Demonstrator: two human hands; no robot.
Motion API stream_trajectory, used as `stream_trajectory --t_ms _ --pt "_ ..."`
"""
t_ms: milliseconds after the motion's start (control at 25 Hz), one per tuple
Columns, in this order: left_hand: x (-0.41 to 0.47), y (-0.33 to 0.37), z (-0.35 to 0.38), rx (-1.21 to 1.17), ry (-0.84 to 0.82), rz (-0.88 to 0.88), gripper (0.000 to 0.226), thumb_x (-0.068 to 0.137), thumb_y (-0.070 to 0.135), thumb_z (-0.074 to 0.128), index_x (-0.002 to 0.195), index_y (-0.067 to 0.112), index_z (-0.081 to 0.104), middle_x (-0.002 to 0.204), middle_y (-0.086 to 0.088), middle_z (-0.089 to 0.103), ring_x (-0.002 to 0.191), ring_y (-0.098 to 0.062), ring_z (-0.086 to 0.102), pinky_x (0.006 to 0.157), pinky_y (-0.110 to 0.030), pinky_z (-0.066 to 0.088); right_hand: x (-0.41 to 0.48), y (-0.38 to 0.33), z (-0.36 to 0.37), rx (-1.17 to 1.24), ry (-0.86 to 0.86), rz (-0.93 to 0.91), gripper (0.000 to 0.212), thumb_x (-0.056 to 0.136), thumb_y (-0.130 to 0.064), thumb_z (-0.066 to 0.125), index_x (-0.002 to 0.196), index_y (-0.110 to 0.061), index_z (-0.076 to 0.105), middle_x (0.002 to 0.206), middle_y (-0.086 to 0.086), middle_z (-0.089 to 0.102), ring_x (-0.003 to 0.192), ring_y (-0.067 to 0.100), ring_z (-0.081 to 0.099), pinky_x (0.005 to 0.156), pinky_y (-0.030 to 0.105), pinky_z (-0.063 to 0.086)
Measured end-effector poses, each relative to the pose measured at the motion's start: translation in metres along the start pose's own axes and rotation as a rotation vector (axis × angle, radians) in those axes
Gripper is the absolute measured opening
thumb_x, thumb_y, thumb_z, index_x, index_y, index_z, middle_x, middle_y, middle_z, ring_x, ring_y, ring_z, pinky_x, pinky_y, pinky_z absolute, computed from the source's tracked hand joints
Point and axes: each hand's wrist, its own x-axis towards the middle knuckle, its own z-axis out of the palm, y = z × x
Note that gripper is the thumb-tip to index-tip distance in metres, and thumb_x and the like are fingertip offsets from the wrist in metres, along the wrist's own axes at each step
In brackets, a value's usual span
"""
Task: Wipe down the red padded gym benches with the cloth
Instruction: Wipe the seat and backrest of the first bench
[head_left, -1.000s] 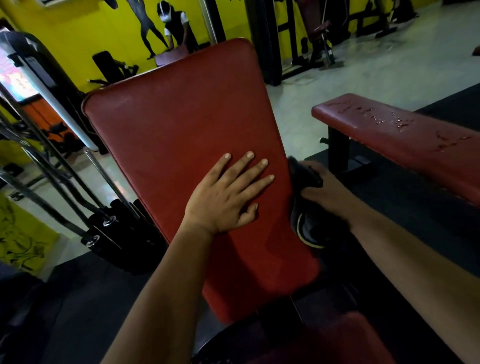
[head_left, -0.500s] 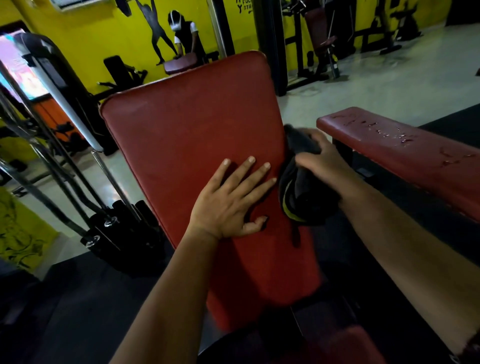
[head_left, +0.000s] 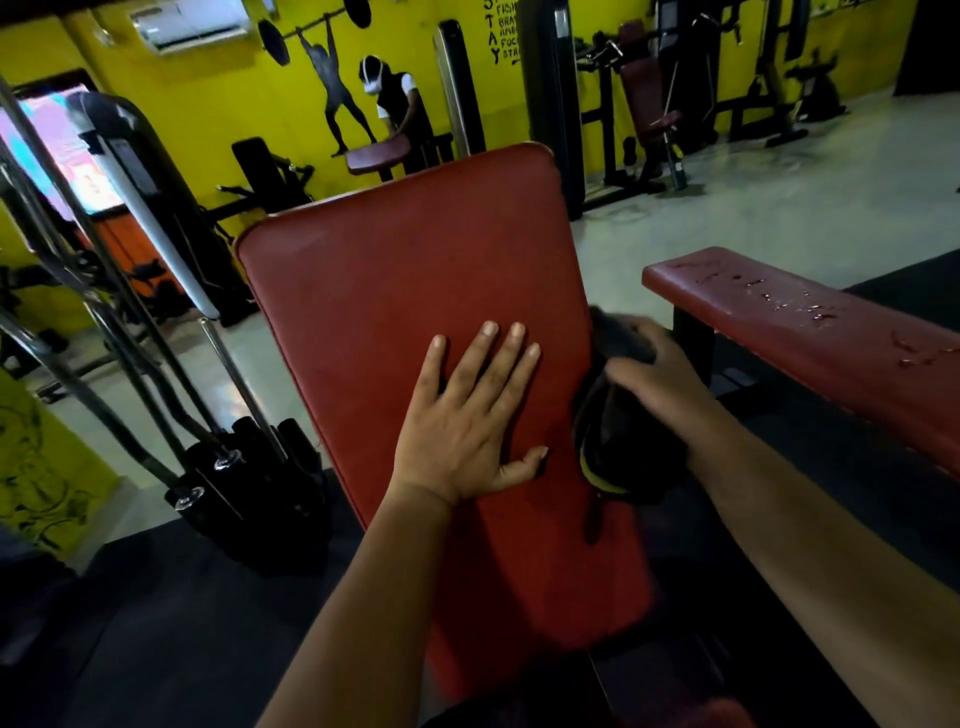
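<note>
right hand (head_left: 660, 384) has slid back down a little along the right edge of the tilted red pad (head_left: 405, 291), its fingers curled around the dark cloth (head_left: 623, 452). left hand (head_left: 467, 415) stays flat on the pad, fingers straight. the second red bench (head_left: 810, 332), at the right, carries water drops and is, i judge, not yet wiped.

The room was dim and oversaturated; the yellow wall (head_left: 218, 104) and pale floor (head_left: 779, 218) were its brightest parts. A lit screen (head_left: 57, 150) at the left edge was washed out. Droplets on the flat bench (head_left: 810, 332) gave small glints. The right hand (head_left: 660, 384) and its cloth (head_left: 623, 436) were motion-blurred. Metal bars (head_left: 236, 379) bowed towards the left edge, and the lower corners sank to near-black.
</note>
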Motion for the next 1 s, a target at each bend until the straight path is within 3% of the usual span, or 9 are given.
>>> stream_trajectory --t_ms 200,360,520,720,800,880,1000 --pt "0.0 0.001 0.0 0.005 0.015 -0.007 0.084 0.085 0.063 0.047 0.152 0.015 0.035 0.159 -0.005 0.029 0.148 -0.024 0.022 0.119 -0.054 0.01 0.042 -0.052 0.013 -0.029 0.104 -0.177 0.05 0.069 -0.023 0.06 0.118 -0.029 0.054 0.12 0.014 0.057 0.099 0.026 0.062 0.073 0.029 0.047" --pt "0.0 0.001 0.0 -0.017 0.028 -0.009 0.08 0.086 0.058 0.049 0.152 0.016 0.035 0.159 -0.005 0.029 0.148 -0.024 0.023 0.119 -0.055 0.012 0.026 -0.022 0.014 -0.059 0.13 -0.211 0.066 0.062 -0.035 0.058 0.127 -0.022 0.058 0.122 0.015 0.058 0.101 0.023 0.063 0.082 0.034 0.053" --pt "0.0 0.002 0.0 -0.015 0.024 -0.015 0.082 0.084 0.057 0.051 0.153 0.016 0.034 0.16 -0.005 0.029 0.148 -0.024 0.023 0.119 -0.055 0.011 0.013 -0.008 0.018 0.032 0.186 -0.059 0.047 0.064 -0.026 0.056 0.11 -0.026 0.064 0.105 0.011 0.067 0.093 0.024 0.066 0.082 0.04 0.054" --pt "0.001 0.002 0.001 -0.001 0.023 -0.008 0.081 0.085 0.058 0.05 0.151 0.013 0.037 0.159 -0.007 0.031 0.147 -0.025 0.024 0.118 -0.056 0.013 0.047 -0.069 0.02 0.111 0.164 -0.165 0.027 0.082 -0.017 0.061 0.109 -0.024 0.06 0.102 0.005 0.062 0.082 0.009 0.06 0.067 0.02 0.047" --pt "0.0 0.002 0.001 0.008 0.028 -0.002 0.08 0.085 0.058 0.051 0.15 0.012 0.037 0.158 -0.008 0.031 0.147 -0.026 0.024 0.118 -0.056 0.013 0.063 -0.089 0.027 0.098 0.178 -0.24 0.042 0.08 -0.039 0.059 0.12 -0.028 0.063 0.12 0.007 0.058 0.1 0.01 0.061 0.077 0.02 0.05" --pt "0.0 0.001 0.002 0.01 0.023 0.001 0.08 0.085 0.058 0.05 0.15 0.013 0.036 0.159 -0.008 0.03 0.147 -0.026 0.023 0.118 -0.055 0.012 0.066 -0.086 0.031 -0.017 0.227 -0.324 0.059 0.08 -0.057 0.053 0.133 -0.033 0.057 0.129 0.009 0.053 0.104 0.01 0.058 0.077 0.015 0.045" --pt "0.001 -0.001 0.0 -0.022 0.03 -0.006 0.081 0.084 0.057 0.051 0.151 0.014 0.036 0.159 -0.006 0.028 0.148 -0.024 0.024 0.119 -0.054 0.014 0.042 -0.057 0.033 -0.183 0.276 -0.39 0.053 0.095 -0.047 0.051 0.144 -0.031 0.046 0.121 0.011 0.044 0.096 0.016 0.049 0.075 0.015 0.037"
